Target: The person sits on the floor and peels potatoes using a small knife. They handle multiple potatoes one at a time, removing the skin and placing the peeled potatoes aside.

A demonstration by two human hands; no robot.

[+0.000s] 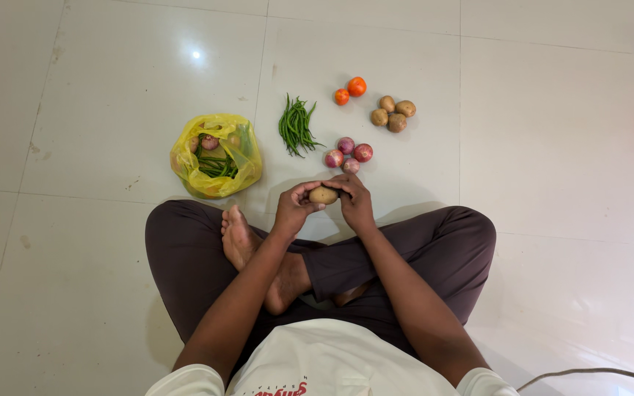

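Yellow plastic bag [218,155], crumpled and open at the top, lies on the pale tiled floor [97,110] to my left front, just beyond my left knee; it bears no label that I can make out. Inside it show a few onions and a bundle of green beans.

Potato [323,195]: held above my crossed legs, between both hands. My left hand [293,209] closes its fingertips on the potato's left end; my right hand [354,202] curls over its right end and top. Each grip is closed on the potato, with only its middle left showing.

Loose groups on the floor beyond my hands:
- beans [296,126], a small green heap, right of the bag;
- onions [348,154], four, reddish purple, just past my right hand;
- potatoes [392,114], four, brown, touching one another, farther out to the right;
- tomatoes [350,91], two, orange-red, side by side, farthest from me.
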